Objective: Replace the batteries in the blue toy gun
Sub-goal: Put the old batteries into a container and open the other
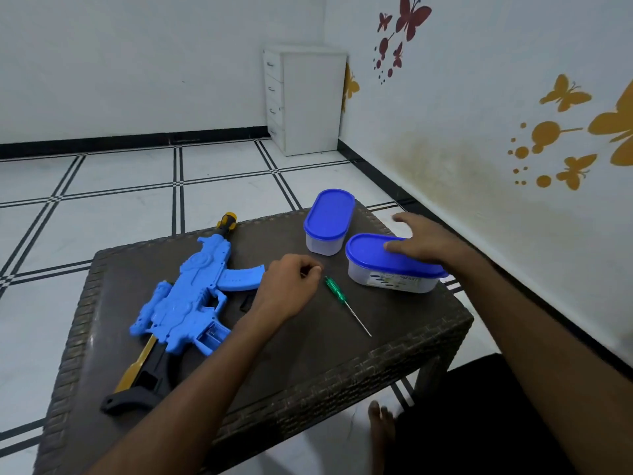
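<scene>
On the bench (308, 354), right hand (428, 241) spread flat on near container (394, 265), grip wide; left hand (291, 286) pinched, contents unclear. Lid comes off next, I guess.

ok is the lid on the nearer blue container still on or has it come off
On. The blue lid sits flat across the nearer container, with the right hand resting on top of it. Whether it is snapped tight cannot be told.

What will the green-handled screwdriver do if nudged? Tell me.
The screwdriver has a slim, round-looking handle and lies flat on the table, so it would probably roll. It looks rigid and likely light, and its thin shaft may be awkward to pinch.
</scene>
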Demonstrator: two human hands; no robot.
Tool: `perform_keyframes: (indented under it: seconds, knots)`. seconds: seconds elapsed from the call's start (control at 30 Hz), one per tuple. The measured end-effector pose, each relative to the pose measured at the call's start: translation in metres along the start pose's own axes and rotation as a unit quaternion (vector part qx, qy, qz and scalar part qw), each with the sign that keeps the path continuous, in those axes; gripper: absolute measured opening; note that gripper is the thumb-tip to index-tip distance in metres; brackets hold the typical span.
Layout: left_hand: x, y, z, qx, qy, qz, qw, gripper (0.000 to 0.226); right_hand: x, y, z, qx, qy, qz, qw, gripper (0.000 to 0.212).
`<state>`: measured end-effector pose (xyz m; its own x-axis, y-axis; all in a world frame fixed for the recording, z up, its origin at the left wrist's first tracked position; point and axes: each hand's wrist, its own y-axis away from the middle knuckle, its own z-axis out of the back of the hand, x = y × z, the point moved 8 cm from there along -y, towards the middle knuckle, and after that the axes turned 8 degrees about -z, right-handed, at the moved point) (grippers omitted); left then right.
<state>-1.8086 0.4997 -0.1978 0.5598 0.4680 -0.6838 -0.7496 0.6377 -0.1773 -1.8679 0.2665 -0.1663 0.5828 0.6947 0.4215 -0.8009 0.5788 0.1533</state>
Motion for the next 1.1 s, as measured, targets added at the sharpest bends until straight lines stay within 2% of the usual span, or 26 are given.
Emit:
perform_keyframes:
  seconds: [0.07, 0.13, 0.23, 0.3, 0.37, 0.4, 0.47, 0.53, 0.63, 0.8, 0.87, 0.93, 1.0, 1.07, 1.1]
  knots:
    - [-0.002, -0.007, -0.01, 0.002, 0.039, 0.014, 0.999, 0.027, -0.031, -0.001, 0.005, -0.062, 0.003, -0.079, 0.995, 0.072]
    - [-0.009, -0.017, -0.022, 0.017, 0.092, 0.033, 0.995, 0.022, -0.059, 0.001, 0.0, -0.071, 0.0, -0.14, 0.988, 0.072]
    - [-0.024, -0.029, -0.041, 0.048, 0.201, 0.087, 0.975, 0.011, -0.084, 0.009, -0.003, -0.142, -0.1, -0.171, 0.97, 0.066]
    - [-0.029, -0.034, -0.049, 0.057, 0.242, 0.119, 0.961, 0.012, -0.095, 0.015, -0.011, -0.182, -0.231, -0.194, 0.936, 0.059]
    - [-0.034, -0.037, -0.056, 0.061, 0.283, 0.145, 0.946, 0.008, -0.109, 0.018, -0.029, -0.173, -0.371, -0.238, 0.881, 0.049]
    - [-0.035, -0.037, -0.058, 0.059, 0.3, 0.158, 0.939, 0.003, -0.114, 0.017, -0.036, -0.166, -0.409, -0.249, 0.862, 0.043]
    - [-0.029, -0.036, -0.06, 0.055, 0.311, 0.185, 0.931, 0.014, -0.117, 0.014, -0.037, -0.17, -0.434, -0.249, 0.849, 0.034]
    - [-0.024, -0.03, -0.06, 0.073, 0.319, 0.2, 0.924, 0.021, -0.115, 0.006, -0.027, -0.175, -0.442, -0.224, 0.851, 0.036]
    - [-0.021, -0.012, -0.06, 0.141, 0.33, 0.209, 0.91, 0.029, -0.101, -0.01, -0.012, -0.145, -0.445, -0.168, 0.868, 0.036]
    - [-0.035, 0.015, -0.074, 0.255, 0.308, 0.196, 0.896, 0.025, -0.06, -0.038, -0.016, -0.001, -0.421, -0.071, 0.904, 0.034]
    - [-0.039, 0.016, -0.079, 0.283, 0.246, 0.181, 0.909, 0.029, -0.045, -0.046, -0.019, 0.029, -0.399, -0.037, 0.916, 0.034]
    - [-0.037, 0.006, -0.072, 0.259, 0.115, 0.136, 0.949, 0.038, -0.037, -0.051, -0.018, 0.038, -0.354, -0.027, 0.934, 0.033]
    - [-0.039, -0.007, -0.057, 0.17, -0.005, 0.073, 0.983, 0.04, -0.035, -0.051, -0.016, 0.059, -0.27, -0.046, 0.96, 0.033]
    - [-0.05, -0.013, -0.048, 0.08, 0.004, 0.032, 0.996, 0.037, -0.038, -0.05, -0.013, 0.094, -0.202, -0.07, 0.972, 0.038]
    - [-0.056, -0.016, -0.05, 0.061, 0.018, 0.018, 0.998, 0.043, -0.04, -0.05, -0.012, 0.109, -0.189, -0.081, 0.972, 0.042]
